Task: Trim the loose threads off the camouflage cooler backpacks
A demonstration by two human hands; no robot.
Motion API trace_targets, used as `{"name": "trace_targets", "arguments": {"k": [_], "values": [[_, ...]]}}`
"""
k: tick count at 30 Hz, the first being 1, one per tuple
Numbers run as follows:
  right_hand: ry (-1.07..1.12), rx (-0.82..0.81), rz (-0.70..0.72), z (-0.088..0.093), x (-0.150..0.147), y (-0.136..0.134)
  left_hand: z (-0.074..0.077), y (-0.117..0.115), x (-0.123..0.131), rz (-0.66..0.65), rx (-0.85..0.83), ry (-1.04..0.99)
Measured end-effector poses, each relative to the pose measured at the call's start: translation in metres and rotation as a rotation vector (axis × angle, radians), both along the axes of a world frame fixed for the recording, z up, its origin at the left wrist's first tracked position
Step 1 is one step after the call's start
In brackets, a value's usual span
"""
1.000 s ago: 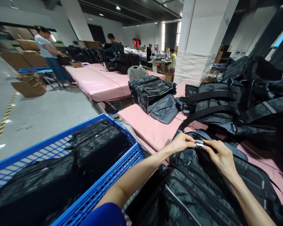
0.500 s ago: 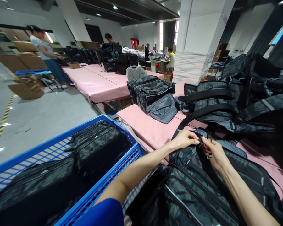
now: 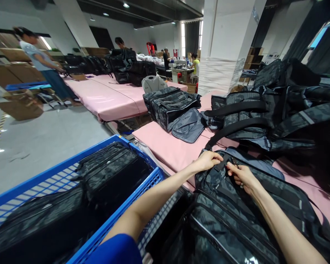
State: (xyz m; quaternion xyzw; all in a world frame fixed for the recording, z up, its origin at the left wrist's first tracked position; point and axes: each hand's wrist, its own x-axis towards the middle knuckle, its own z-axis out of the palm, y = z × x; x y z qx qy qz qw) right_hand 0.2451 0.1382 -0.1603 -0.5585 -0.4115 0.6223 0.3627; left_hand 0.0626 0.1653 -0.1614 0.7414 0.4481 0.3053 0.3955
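Left hand (image 3: 209,160) and right hand (image 3: 243,176) both pinched the camo backpack (image 3: 236,220) at its far top edge; looked soft, floppy, lightish, best gripped there.

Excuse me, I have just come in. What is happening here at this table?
A person works with bare hands on a dark camouflage bag lying on a pink table. The left hand and the right hand both pinch the bag near its top handle. Beside them, a blue cart holds similar bags. A pile of bags sits further along the table, and other people stand at tables behind.
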Motion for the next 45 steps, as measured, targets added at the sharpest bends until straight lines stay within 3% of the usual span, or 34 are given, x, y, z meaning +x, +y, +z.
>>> {"name": "trace_targets", "arguments": {"k": [5, 9, 14, 17, 22, 25, 28, 31, 36, 45], "values": [[0.138, 0.074, -0.018, 0.007, -0.008, 0.007, -0.004, -0.001, 0.003, -0.030, -0.215, -0.241], [0.135, 0.156, -0.090, 0.012, 0.007, 0.011, -0.009, 0.003, 0.000, -0.064, -0.249, -0.283], [-0.035, 0.264, -0.205, -0.002, 0.007, 0.012, -0.004, 0.012, -0.007, -0.101, -0.150, -0.072], [-0.174, 0.335, -0.198, -0.007, 0.003, 0.015, 0.005, 0.016, -0.009, -0.135, -0.078, 0.081], [-0.371, 0.416, -0.191, 0.003, 0.012, 0.006, 0.021, 0.017, -0.008, -0.193, 0.013, 0.211], [-0.688, 0.476, -0.215, 0.012, 0.017, -0.007, 0.024, 0.011, -0.006, -0.216, 0.230, 0.332], [-0.955, 0.549, -0.100, 0.016, 0.015, -0.017, 0.021, 0.003, -0.004, -0.172, 0.368, 0.419], [-1.013, 0.572, -0.017, 0.013, 0.012, -0.020, 0.013, -0.003, -0.003, -0.114, 0.403, 0.404], [-1.025, 0.665, -0.058, 0.005, 0.014, -0.018, 0.005, -0.004, -0.002, -0.093, 0.418, 0.363], [-1.038, 0.709, -0.043, 0.005, 0.018, -0.018, 0.007, -0.008, -0.001, -0.067, 0.366, 0.267]]}}
